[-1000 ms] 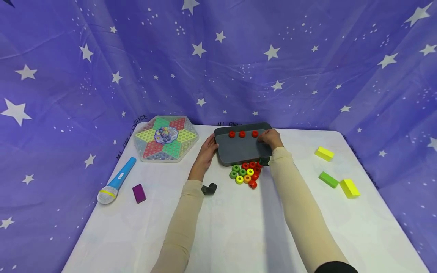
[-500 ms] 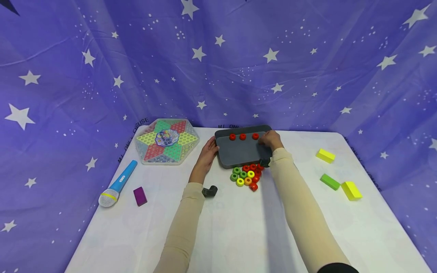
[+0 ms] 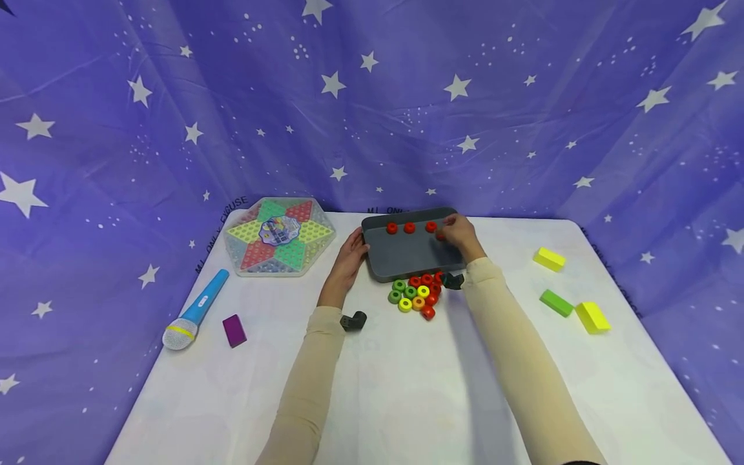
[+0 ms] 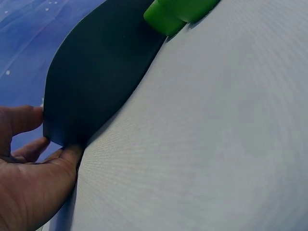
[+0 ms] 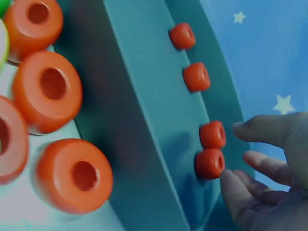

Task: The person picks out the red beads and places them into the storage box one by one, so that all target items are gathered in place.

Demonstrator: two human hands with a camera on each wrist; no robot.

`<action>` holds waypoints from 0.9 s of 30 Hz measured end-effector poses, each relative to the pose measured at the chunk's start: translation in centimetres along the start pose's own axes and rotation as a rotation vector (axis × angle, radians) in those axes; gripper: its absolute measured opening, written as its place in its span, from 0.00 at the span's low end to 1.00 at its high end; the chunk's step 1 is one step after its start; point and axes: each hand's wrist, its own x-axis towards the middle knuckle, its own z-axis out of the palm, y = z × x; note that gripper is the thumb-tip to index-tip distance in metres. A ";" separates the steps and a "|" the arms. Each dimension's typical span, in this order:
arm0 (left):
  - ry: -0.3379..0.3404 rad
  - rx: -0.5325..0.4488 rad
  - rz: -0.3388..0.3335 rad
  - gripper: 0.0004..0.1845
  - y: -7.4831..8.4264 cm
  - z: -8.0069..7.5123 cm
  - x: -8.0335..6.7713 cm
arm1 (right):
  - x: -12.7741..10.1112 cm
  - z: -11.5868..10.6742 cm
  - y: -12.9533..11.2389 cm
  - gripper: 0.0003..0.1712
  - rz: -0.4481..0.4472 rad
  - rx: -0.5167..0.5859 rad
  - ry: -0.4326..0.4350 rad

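While we hold the grey tray (image 3: 407, 258) at the far centre of the desk (image 3: 407, 387), the risks run left to right as follows.

Left side: the microphone (image 3: 192, 316), purple block (image 3: 235, 330) and checkers board (image 3: 280, 234) lie well apart from the work; no hazard there. The small black elbow piece (image 3: 353, 321) sits near our left forearm and a sleeve drag could shove it.

Left hand (image 3: 352, 255): fingers rest against the tray's left edge, thumb under the corner per the left wrist view (image 4: 29, 178). We cannot tell how firm this grip is. If it slackens, the tray may slide or tip w/ any push from the other side.

Tray row: four red beads sit along the far wall (image 5: 207, 106). They are round and lie on their sides, so a tilt or bump would prob. roll them out of line.

Right hand (image 3: 459, 234): fingers apart, relaxed, clamped on nothing; fingertips (image 5: 231, 185) just beside the last red bead (image 5: 210, 163). A careless withdrawal could knock it into its neighbour.

Below the tray: the loose bead pile (image 3: 415, 294) touches the tray's near edge; our right forearm passes just beside it and could scatter it.

Right side: yellow and green blocks (image 3: 558, 302) are well apart; no risk.
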 end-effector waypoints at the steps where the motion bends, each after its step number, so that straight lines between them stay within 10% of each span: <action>1: -0.003 0.004 -0.001 0.34 0.0 0.0 0.0 | -0.3 0.0 0.0 0.25 -0.010 0.029 0.009; 27: -0.019 -0.024 0.005 0.34 0.0 0.0 0.4 | -11.8 0.5 2.2 0.24 -0.150 0.277 0.159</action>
